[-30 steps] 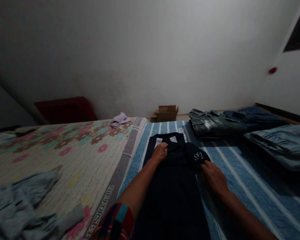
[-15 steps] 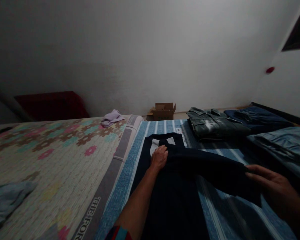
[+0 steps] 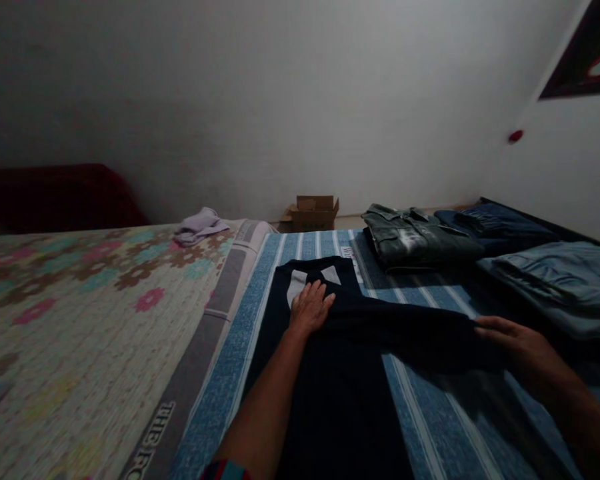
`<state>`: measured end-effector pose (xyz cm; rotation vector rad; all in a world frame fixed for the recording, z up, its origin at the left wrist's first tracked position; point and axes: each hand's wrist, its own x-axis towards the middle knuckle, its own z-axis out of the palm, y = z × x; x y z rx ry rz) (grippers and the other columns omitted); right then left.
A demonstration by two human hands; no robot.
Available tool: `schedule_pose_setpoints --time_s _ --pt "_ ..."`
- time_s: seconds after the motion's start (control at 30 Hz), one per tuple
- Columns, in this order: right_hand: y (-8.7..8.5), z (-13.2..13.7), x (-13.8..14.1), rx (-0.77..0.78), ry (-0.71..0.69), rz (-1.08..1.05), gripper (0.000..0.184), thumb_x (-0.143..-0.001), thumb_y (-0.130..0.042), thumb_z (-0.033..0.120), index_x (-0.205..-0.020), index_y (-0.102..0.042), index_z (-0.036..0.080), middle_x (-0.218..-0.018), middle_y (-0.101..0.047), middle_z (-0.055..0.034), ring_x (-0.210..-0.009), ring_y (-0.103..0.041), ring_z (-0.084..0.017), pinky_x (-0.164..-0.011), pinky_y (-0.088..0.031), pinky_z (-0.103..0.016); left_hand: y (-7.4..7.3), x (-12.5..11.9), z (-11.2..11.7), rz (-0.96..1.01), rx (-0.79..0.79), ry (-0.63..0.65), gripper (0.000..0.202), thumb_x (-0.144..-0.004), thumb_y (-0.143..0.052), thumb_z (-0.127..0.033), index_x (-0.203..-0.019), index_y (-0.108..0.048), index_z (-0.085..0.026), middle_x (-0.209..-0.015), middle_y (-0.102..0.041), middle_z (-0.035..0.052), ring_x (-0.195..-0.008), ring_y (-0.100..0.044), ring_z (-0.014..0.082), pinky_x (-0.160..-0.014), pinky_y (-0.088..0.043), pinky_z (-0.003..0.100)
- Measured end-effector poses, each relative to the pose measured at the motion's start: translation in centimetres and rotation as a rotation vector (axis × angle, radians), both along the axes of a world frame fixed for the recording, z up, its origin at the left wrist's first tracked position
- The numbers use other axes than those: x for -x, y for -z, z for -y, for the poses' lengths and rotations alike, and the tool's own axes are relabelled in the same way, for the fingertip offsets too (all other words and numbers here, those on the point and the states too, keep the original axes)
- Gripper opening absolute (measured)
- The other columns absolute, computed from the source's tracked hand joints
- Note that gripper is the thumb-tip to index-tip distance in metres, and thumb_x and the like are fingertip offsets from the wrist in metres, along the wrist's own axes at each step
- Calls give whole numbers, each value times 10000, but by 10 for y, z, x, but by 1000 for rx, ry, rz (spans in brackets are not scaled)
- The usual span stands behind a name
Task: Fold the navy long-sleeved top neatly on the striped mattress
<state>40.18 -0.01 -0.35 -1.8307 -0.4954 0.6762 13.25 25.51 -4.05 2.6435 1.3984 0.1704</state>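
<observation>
A dark navy long-sleeved top (image 3: 340,393) lies on the blue striped bedding (image 3: 270,283), with pale patches near its upper end. My left hand (image 3: 310,308) rests flat on it beside those patches, fingers stretched out. Out to the right, my right hand (image 3: 517,343) pinches the end of the dark sleeve (image 3: 415,327), which stretches across from the body of the top. The sleeve's outer end is partly lost in shadow near my right fingers.
Folded clothes lie at the right: a grey-green jacket (image 3: 415,240), dark blue jeans (image 3: 495,225) and light blue denim (image 3: 565,283). A lilac cloth (image 3: 200,225) sits on the flowered cover (image 3: 105,320) to the left. A cardboard box (image 3: 313,213) stands by the wall.
The view has shifted slightly to the right. My left hand's fingers have spread out flatter on the top. My right hand still holds the sleeve end, stretched out to the right.
</observation>
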Motion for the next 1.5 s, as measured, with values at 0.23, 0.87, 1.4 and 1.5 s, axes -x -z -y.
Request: schedule_pose_setpoints --time_s 0.23,0.87,1.4,1.5 --pt "18 24 4 429 129 581 494 -680 -490 627 -873 -645 199 -812 -681 -92 -748 -631 -272 -610 -437 -340 -6 -4 0 -57 7 2 585 -924 -184 -529 -1383 -347 -204 -1491 -270 52 -1367 -211 249 -1061 -247 424" --pt "19 39 39 36 -166 -324 414 -750 -604 504 -990 -520 177 -385 -529 51 -258 -378 -74 -297 -235 -154 -6 -3 -1 -29 -19 18 557 -930 -197 -506 -1361 -385 -207 -1469 -318 69 -1351 -249 263 -1046 -258 440" --pt "8 51 26 -148 -167 -371 299 -709 -692 430 -764 -628 143 -667 -681 -67 -533 -594 -163 -497 -438 -262 -8 -3 -1 -17 30 4 494 -934 -229 -459 -1353 -394 -258 -1479 -302 39 -1358 -239 252 -1055 -248 433" --pt "16 56 23 -34 -200 -259 323 -709 -675 461 -714 -665 138 -645 -675 -77 -562 -604 -183 -534 -449 -279 -4 -3 -4 -15 34 -1 503 -933 -219 -473 -1359 -384 -262 -1479 -301 36 -1359 -238 244 -1058 -246 431"
